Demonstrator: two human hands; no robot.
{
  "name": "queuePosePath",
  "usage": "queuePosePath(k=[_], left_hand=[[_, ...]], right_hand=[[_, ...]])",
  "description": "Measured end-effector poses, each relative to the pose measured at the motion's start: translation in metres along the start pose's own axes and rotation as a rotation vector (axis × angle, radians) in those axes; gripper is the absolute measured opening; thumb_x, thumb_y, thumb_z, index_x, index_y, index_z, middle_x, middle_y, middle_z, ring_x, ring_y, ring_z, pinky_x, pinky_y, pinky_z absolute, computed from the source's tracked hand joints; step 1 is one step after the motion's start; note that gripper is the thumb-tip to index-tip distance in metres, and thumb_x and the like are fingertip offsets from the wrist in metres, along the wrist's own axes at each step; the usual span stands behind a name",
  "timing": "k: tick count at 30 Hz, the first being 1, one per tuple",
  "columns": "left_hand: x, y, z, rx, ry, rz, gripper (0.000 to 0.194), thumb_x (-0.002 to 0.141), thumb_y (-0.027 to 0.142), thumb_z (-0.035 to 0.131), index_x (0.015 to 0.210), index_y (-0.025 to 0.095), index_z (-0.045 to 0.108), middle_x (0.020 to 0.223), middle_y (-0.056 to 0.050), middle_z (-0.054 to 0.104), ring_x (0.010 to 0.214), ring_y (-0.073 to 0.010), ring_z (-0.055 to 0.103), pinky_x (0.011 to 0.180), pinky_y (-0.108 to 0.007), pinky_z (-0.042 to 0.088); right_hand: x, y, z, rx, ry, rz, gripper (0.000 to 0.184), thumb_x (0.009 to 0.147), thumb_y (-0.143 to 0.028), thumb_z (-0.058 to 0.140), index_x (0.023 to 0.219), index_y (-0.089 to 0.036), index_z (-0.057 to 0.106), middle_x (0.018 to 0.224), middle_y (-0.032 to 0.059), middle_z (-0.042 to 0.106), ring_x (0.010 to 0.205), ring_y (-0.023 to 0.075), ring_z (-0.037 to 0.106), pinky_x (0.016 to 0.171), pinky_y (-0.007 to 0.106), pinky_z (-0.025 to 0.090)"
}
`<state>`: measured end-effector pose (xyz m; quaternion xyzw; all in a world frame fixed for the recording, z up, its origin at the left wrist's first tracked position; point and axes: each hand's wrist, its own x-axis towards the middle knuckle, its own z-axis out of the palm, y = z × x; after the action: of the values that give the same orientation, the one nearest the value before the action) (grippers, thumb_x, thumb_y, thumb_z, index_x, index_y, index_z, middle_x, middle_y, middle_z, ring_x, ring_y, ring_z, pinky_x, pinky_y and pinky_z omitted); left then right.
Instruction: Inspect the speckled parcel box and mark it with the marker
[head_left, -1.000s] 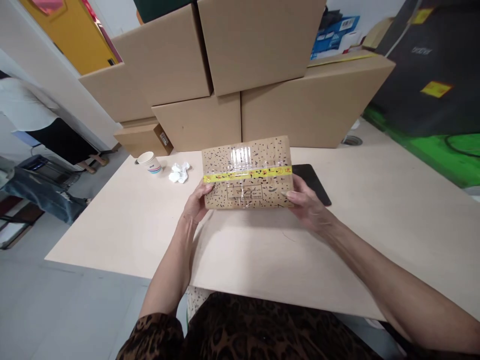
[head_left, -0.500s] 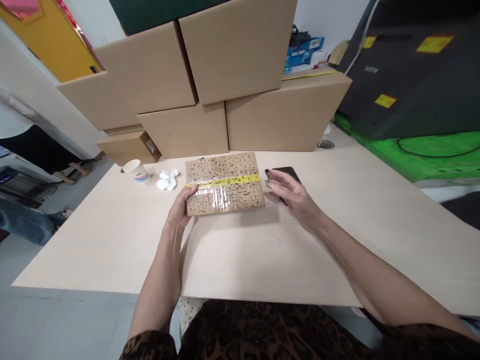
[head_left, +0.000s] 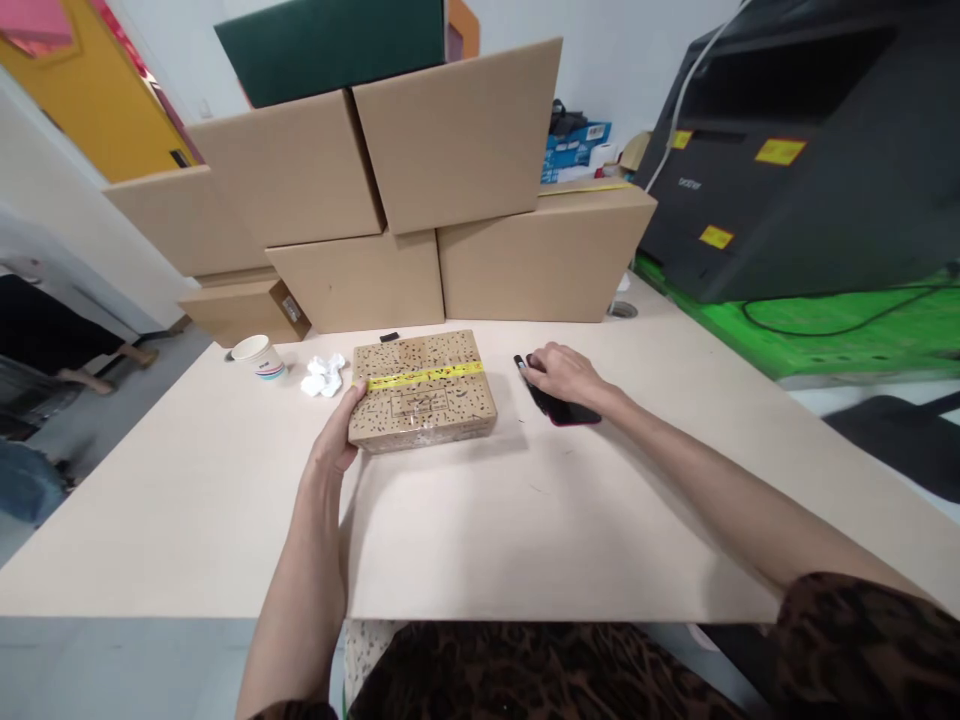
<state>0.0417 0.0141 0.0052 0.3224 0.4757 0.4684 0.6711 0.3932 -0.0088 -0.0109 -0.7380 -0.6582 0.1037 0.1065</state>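
A small cardboard box [head_left: 420,395], dotted with dark specks and wrapped with a yellow strip and clear tape, is in front of me. My left hand [head_left: 339,430] grips its left end, thumb on top. To the right of the box lies a dark phone [head_left: 574,411] with a pinkish edge. My right hand [head_left: 562,372] is over the phone, fingers bent together near a slim black pen-like tool [head_left: 527,374] with a light patch. Whatever is under those fingertips is hidden.
Large cardboard boxes [head_left: 367,280] are stacked along the table's back. A paper cup [head_left: 259,356] and crumpled white tissue [head_left: 324,376] sit on the left. Behind the small box is a little black piece [head_left: 389,338]. A dark machine [head_left: 750,200] on green stands right.
My right hand has come down onto the phone and the slim tool, its fingers closing. The box has tilted, showing its front side. My view has also shifted.
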Motion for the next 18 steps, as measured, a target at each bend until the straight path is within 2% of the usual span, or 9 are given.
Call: queuePosePath(k=[3, 7, 10, 13, 15, 18], left_hand=[[-0.001, -0.001, 0.0, 0.009, -0.011, 0.0, 0.047, 0.093, 0.035, 0.066, 0.133, 0.01, 0.064, 0.112, -0.015, 0.081, 0.106, -0.0271, 0.078, 0.101, -0.035, 0.06], [0.0, -0.004, -0.001, 0.013, -0.047, -0.008, 0.046, 0.096, 0.035, 0.063, 0.135, 0.01, 0.063, 0.113, -0.015, 0.08, 0.108, -0.0268, 0.077, 0.104, -0.036, 0.059], [0.002, -0.006, -0.003, 0.045, -0.073, -0.001, 0.044, 0.095, 0.037, 0.064, 0.13, 0.011, 0.066, 0.113, -0.015, 0.08, 0.108, -0.0268, 0.077, 0.103, -0.036, 0.059], [0.003, -0.008, -0.005, 0.095, -0.09, 0.02, 0.04, 0.094, 0.04, 0.066, 0.121, 0.011, 0.071, 0.113, -0.015, 0.08, 0.108, -0.027, 0.077, 0.1, -0.035, 0.06], [0.003, -0.009, -0.007, 0.148, -0.073, 0.046, 0.041, 0.092, 0.043, 0.068, 0.117, 0.012, 0.072, 0.114, -0.014, 0.08, 0.11, -0.0279, 0.075, 0.099, -0.036, 0.06], [0.004, -0.011, -0.008, 0.278, 0.003, 0.12, 0.047, 0.085, 0.049, 0.075, 0.116, 0.013, 0.072, 0.119, -0.014, 0.078, 0.118, -0.0302, 0.071, 0.101, -0.037, 0.058]], right_hand=[[0.012, -0.018, 0.003, -0.071, -0.118, 0.073, 0.026, 0.088, -0.029, 0.062, 0.101, -0.009, 0.073, 0.124, 0.027, 0.069, 0.111, 0.0347, 0.067, 0.089, 0.041, 0.048], [0.022, -0.025, 0.008, -0.018, -0.144, 0.119, 0.017, 0.077, -0.02, 0.072, 0.086, -0.005, 0.072, 0.106, 0.0302, 0.073, 0.101, 0.0358, 0.07, 0.081, 0.039, 0.047], [0.022, -0.021, 0.007, 0.092, -0.089, 0.148, 0.01, 0.077, -0.019, 0.072, 0.078, -0.01, 0.068, 0.09, 0.0232, 0.074, 0.09, 0.0312, 0.071, 0.073, 0.034, 0.048], [0.016, -0.013, 0.003, 0.238, 0.0, 0.184, 0.01, 0.085, -0.021, 0.064, 0.091, -0.014, 0.064, 0.068, 0.0076, 0.068, 0.064, 0.0204, 0.066, 0.058, 0.028, 0.046], [0.01, -0.008, -0.002, 0.541, 0.073, 0.208, 0.019, 0.084, -0.02, 0.064, 0.103, -0.016, 0.06, 0.06, -0.0013, 0.061, 0.05, 0.0148, 0.056, 0.049, 0.025, 0.043], [-0.001, -0.001, -0.009, 1.297, 0.121, 0.167, 0.035, 0.069, -0.016, 0.078, 0.1, -0.018, 0.062, 0.063, -0.0044, 0.06, 0.047, 0.0097, 0.052, 0.044, 0.022, 0.044]])
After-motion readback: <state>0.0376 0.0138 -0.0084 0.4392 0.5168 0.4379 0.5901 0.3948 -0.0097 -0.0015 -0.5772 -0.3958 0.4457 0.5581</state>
